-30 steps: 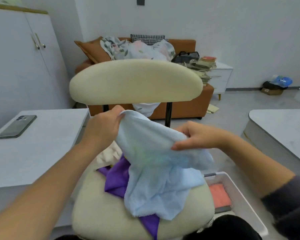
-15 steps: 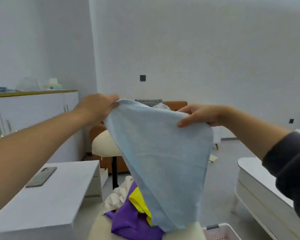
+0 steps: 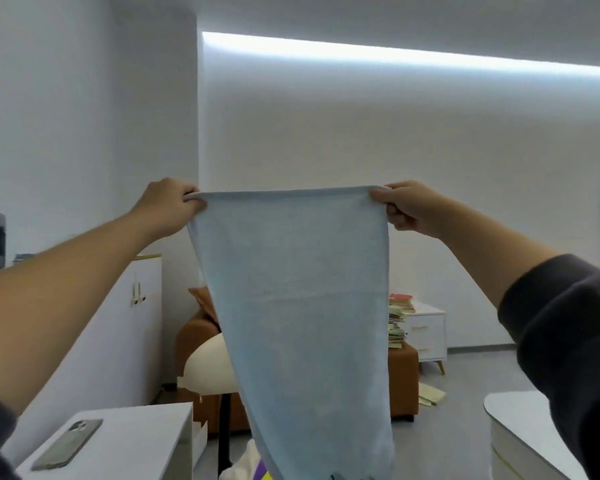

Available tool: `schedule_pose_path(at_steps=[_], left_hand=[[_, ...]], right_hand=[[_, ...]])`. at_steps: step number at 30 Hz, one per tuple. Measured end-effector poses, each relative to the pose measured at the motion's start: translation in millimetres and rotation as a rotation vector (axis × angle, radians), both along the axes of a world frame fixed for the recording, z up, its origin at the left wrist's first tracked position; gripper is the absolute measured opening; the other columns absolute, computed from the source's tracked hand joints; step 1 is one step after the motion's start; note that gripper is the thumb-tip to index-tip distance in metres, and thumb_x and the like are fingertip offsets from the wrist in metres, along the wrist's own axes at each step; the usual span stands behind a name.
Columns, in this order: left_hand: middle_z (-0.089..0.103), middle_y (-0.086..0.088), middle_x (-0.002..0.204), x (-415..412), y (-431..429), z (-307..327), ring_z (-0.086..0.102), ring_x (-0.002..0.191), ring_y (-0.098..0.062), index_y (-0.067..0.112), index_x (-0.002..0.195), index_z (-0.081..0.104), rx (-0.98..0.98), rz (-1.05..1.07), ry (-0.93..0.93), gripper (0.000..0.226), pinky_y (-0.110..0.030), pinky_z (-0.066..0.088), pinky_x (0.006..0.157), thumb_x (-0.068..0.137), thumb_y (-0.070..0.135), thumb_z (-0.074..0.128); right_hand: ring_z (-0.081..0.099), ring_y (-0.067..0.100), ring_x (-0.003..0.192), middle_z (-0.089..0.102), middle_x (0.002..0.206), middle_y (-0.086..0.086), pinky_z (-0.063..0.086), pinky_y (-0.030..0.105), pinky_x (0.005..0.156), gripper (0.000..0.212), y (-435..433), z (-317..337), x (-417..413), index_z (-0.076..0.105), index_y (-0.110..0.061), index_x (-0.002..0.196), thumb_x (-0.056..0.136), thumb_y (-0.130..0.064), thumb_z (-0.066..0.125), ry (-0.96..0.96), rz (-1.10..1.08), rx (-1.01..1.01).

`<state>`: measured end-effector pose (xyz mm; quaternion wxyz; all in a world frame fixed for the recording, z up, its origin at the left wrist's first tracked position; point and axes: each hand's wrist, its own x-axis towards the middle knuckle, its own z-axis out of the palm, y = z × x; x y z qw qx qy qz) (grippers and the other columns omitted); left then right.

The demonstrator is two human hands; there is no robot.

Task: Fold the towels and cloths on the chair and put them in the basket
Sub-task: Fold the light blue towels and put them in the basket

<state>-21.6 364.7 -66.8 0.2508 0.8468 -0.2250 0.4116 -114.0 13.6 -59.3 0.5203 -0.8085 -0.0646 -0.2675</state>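
A phone (image 3: 66, 445) lies on the white desk (image 3: 142, 441) at near left. Scraps of white, purple and yellow cloths (image 3: 238, 470) are cut off by the bottom edge. The left hand (image 3: 168, 206) and right hand (image 3: 409, 207) each pinch a top corner of the light blue towel (image 3: 302, 323). Held up spread, it hides most of the chair (image 3: 208, 372) and the orange sofa (image 3: 402, 375) beyond.

no legible text (book covers blurred)

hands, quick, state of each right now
Left hand: closed, pinching the top left corner of the light blue towel.
Right hand: closed, pinching the towel's top right corner.
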Motion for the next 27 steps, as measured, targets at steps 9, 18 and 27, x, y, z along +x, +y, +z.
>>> schedule_pose_path(at_steps=[9, 18, 27], left_hand=[[0.055, -0.007, 0.052, -12, -16, 41, 0.049, 0.053, -0.027, 0.007, 0.064, 0.057, -0.432, 0.012, -0.007, 0.035, -0.026, 0.040, 0.054, 0.091, 0.029, 0.052], [0.068, -0.004, 0.104, -14, -33, 39, 0.063, 0.097, -0.019, 0.012, 0.107, 0.068, -0.717, -0.272, -0.288, 0.026, -0.035, 0.053, 0.088, 0.095, 0.018, 0.046], [0.058, -0.008, 0.131, -4, -36, 31, 0.052, 0.121, -0.024, 0.009, 0.127, 0.059, -0.559, -0.137, -0.206, 0.036, -0.032, 0.041, 0.104, 0.099, 0.016, 0.038]], right_hand=[[0.056, 0.003, 0.037, 0.065, 0.049, -0.006, 0.036, 0.012, 0.036, 0.020, 12, 32, 1, 0.057, -0.019, 0.077, 0.096, -0.021, 0.051, -0.351, -0.188, 0.102], [0.069, 0.018, 0.086, 0.069, 0.082, 0.000, 0.058, 0.036, 0.076, 0.015, 15, 41, 21, 0.068, -0.016, 0.093, 0.095, -0.022, 0.054, -0.591, -0.206, 0.186], [0.067, 0.028, 0.094, 0.071, 0.089, 0.003, 0.053, 0.053, 0.084, 0.029, 19, 33, 36, 0.065, -0.031, 0.069, 0.093, -0.028, 0.049, -0.568, -0.325, 0.035]])
